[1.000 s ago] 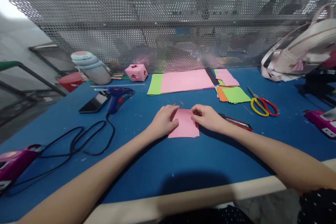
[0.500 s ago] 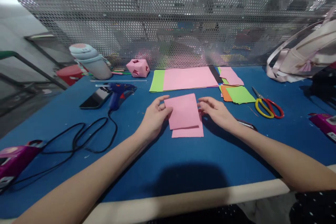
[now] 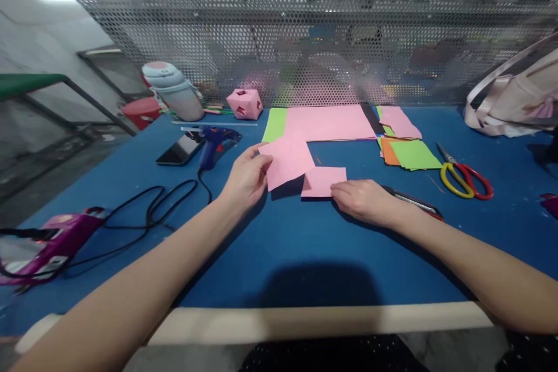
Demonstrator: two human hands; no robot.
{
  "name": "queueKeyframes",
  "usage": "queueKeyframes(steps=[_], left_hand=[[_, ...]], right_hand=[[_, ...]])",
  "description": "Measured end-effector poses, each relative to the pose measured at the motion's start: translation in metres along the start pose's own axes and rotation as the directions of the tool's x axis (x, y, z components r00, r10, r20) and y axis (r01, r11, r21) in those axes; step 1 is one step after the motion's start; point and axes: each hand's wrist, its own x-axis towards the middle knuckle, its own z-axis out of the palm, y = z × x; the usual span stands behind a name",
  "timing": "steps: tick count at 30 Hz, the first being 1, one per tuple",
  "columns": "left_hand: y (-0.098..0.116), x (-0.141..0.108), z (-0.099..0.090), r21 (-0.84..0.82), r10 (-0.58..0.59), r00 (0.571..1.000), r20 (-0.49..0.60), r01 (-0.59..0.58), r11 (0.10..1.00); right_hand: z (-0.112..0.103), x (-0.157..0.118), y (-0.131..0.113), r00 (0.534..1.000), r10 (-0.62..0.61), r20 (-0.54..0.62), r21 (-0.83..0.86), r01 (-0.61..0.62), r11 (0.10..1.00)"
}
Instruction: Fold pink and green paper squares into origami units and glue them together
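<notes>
A pink paper square (image 3: 288,161) is pinched at its left edge between the thumb and fingers of my left hand (image 3: 247,177), tilted and raised off the blue table. Its right corner overlaps a second pink paper piece (image 3: 323,182), which lies on the table. The fingers of my right hand (image 3: 360,200) are close together and rest on the right edge of that second piece. Whether they grip it or only press on it is hard to tell, as the fingertips cover the edge.
Behind lie large pink sheets (image 3: 331,122), small green sheets (image 3: 414,154) and a pink paper polyhedron (image 3: 244,104). To the right are scissors (image 3: 464,177) and a cutter (image 3: 414,201). A blue glue gun (image 3: 211,145), phone (image 3: 181,148), cord and bottle (image 3: 176,93) stand left.
My left hand has moved the upper pink square leftward, away from most of the lower piece. My right hand has come down onto the lower piece's right edge. The view has shifted.
</notes>
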Motion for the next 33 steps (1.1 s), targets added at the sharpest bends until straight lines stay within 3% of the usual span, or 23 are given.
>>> queueKeyframes(steps=[4, 6, 8, 9, 11, 12, 13, 14, 15, 16, 17, 18, 22, 25, 27, 29, 33], left_hand=[[0.000, 0.000, -0.002, 0.026, -0.013, 1.000, -0.011, 0.013, 1.000], [-0.001, 0.001, -0.004, 0.042, -0.030, 1.000, -0.005, 0.030, 0.999], [-0.003, 0.000, -0.005, 0.056, -0.052, 0.999, 0.009, 0.052, 0.997], [-0.005, 0.000, -0.005, 0.066, -0.064, 0.998, 0.012, 0.063, 0.996], [-0.008, -0.002, -0.005, 0.092, -0.104, 0.995, 0.010, 0.103, 0.990], [-0.009, -0.003, -0.004, 0.100, -0.122, 0.992, 0.016, 0.120, 0.988], [-0.011, -0.003, -0.004, 0.104, -0.142, 0.990, 0.025, 0.139, 0.985], [-0.012, -0.004, -0.003, 0.104, -0.153, 0.987, 0.042, 0.148, 0.984], [-0.014, -0.004, -0.003, 0.101, -0.163, 0.985, 0.058, 0.157, 0.982], [-0.016, -0.005, -0.002, 0.101, -0.177, 0.982, 0.070, 0.170, 0.980], [-0.018, -0.005, -0.002, 0.105, -0.192, 0.978, 0.080, 0.183, 0.978], [-0.020, -0.005, -0.001, 0.110, -0.203, 0.976, 0.082, 0.193, 0.975], [-0.023, -0.007, 0.004, 0.139, -0.237, 0.968, 0.081, 0.225, 0.964], [-0.019, -0.012, 0.013, 0.159, -0.256, 0.961, 0.105, 0.237, 0.958], [-0.015, -0.018, 0.022, 0.177, -0.256, 0.958, 0.128, 0.232, 0.957], [-0.011, -0.023, 0.031, 0.214, -0.253, 0.956, 0.147, 0.219, 0.952], [-0.007, -0.032, 0.047, 0.233, -0.216, 0.957, 0.194, 0.169, 0.958]], right_hand=[[-0.023, 0.005, 0.010, 0.973, 0.101, -0.208, 0.072, -0.088, 0.994], [-0.048, 0.006, 0.020, 0.900, 0.294, -0.322, 0.329, -0.185, 0.926], [-0.076, 0.002, 0.035, 0.797, 0.385, -0.465, 0.481, -0.137, 0.866], [-0.089, -0.002, 0.043, 0.741, 0.387, -0.549, 0.478, -0.102, 0.872], [-0.108, -0.014, 0.062, 0.657, 0.301, -0.691, 0.307, -0.110, 0.945], [-0.112, -0.022, 0.071, 0.654, 0.217, -0.725, 0.145, -0.162, 0.976], [-0.112, -0.030, 0.081, 0.697, 0.132, -0.705, -0.021, -0.206, 0.978], [-0.109, -0.039, 0.092, 0.724, 0.101, -0.682, -0.073, -0.205, 0.976], [-0.103, -0.047, 0.102, 0.780, 0.078, -0.621, -0.117, -0.190, 0.975], [-0.095, -0.055, 0.113, 0.878, 0.029, -0.478, -0.226, -0.156, 0.962], [-0.087, -0.062, 0.123, 0.938, 0.026, -0.346, -0.311, -0.141, 0.940], [-0.080, -0.069, 0.131, 0.951, 0.043, -0.305, -0.326, -0.147, 0.934], [-0.069, -0.081, 0.142, 0.967, 0.077, -0.244, -0.345, -0.160, 0.925], [-0.076, -0.072, 0.117, 0.935, 0.105, -0.338, -0.308, -0.216, 0.927], [-0.078, -0.061, 0.090, 0.903, 0.173, -0.393, -0.101, -0.229, 0.968], [-0.074, -0.047, 0.061, 0.905, 0.280, -0.321, 0.202, -0.223, 0.954], [-0.055, -0.023, 0.021, 0.917, 0.399, -0.014, 0.661, -0.291, 0.692]])
